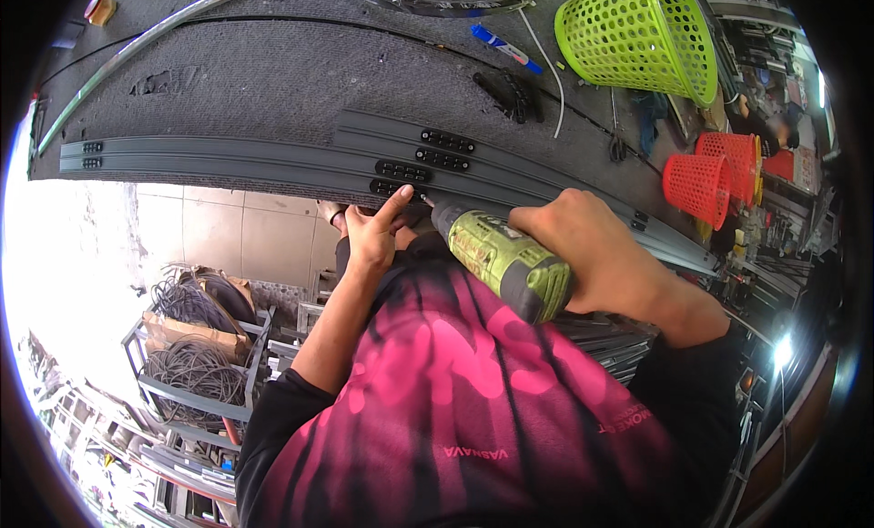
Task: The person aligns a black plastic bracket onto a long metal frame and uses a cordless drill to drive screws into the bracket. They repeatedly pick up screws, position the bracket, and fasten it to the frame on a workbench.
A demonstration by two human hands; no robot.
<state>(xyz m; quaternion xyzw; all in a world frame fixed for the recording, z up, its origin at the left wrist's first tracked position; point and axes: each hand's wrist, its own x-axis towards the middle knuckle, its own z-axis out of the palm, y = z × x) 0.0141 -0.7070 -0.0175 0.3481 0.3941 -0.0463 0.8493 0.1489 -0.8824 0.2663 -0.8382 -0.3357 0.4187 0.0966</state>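
Long dark grey metal profiles [264,166] lie side by side along the near edge of the carpeted bench. Several black slotted fittings sit on them, among them a near fitting [390,187] and a far fitting [448,142]. My left hand [371,240] is at the profile's near edge, index finger stretched toward the near fitting's right end and thumb apart. In my right hand [583,246] is a green and black cordless drill [499,259], gripped by its handle. Its tip points at the profile just right of my left fingertip; whether it touches a screw is too small to tell.
A green perforated basket [637,41] lies tipped at the back right, with a red basket [696,189] farther right. A blue marker [506,48] and a black tool [505,98] rest on the bench. Below left stands a metal rack [196,410] of coiled cable.
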